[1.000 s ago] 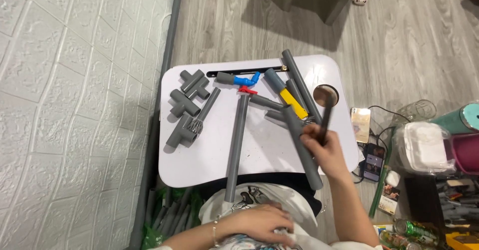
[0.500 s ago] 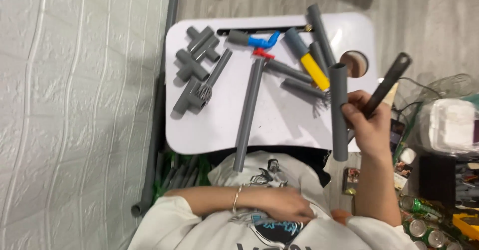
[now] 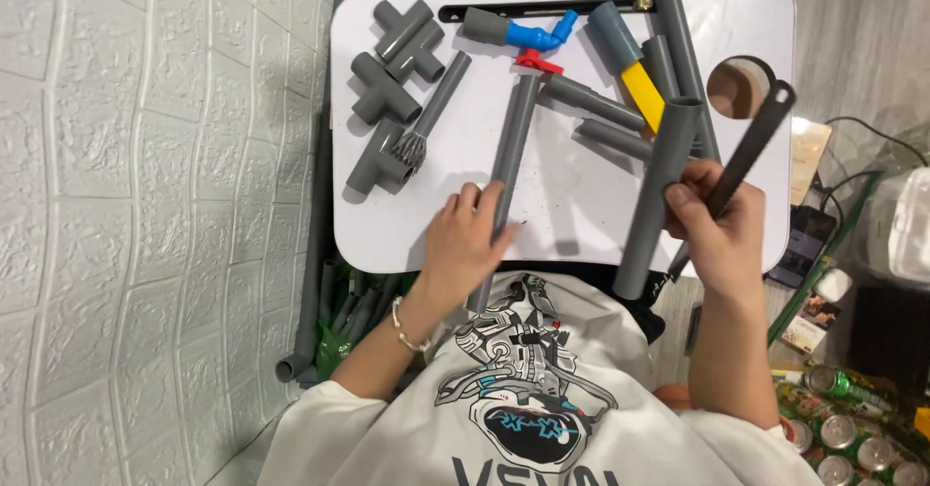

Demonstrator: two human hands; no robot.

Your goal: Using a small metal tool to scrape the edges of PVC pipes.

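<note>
My left hand (image 3: 465, 244) lies over the near end of a long grey pipe (image 3: 511, 137) on the white folding table (image 3: 581, 219), with its fingers curled around the pipe. My right hand (image 3: 722, 234) holds a shorter, thicker grey pipe (image 3: 664, 181) upright at the table's right edge, together with a dark slim tool (image 3: 751, 147) that sticks up past the fingers. Three grey tee fittings (image 3: 387, 94) lie at the table's left. Beside them is a small brush (image 3: 431, 113).
A blue valve with a red handle (image 3: 528, 40), a yellow-and-grey pipe piece (image 3: 635, 74) and several short grey pipes (image 3: 596, 103) crowd the far middle. A round cup hole (image 3: 741, 87) is at the right. Spare pipes (image 3: 325, 316) lie under the table's left side. Cans (image 3: 843, 438) stand on the floor at the right.
My left hand has come up from my lap onto the long grey pipe. My right hand still holds the thick pipe and the dark tool, now slightly lower by the table's edge.
</note>
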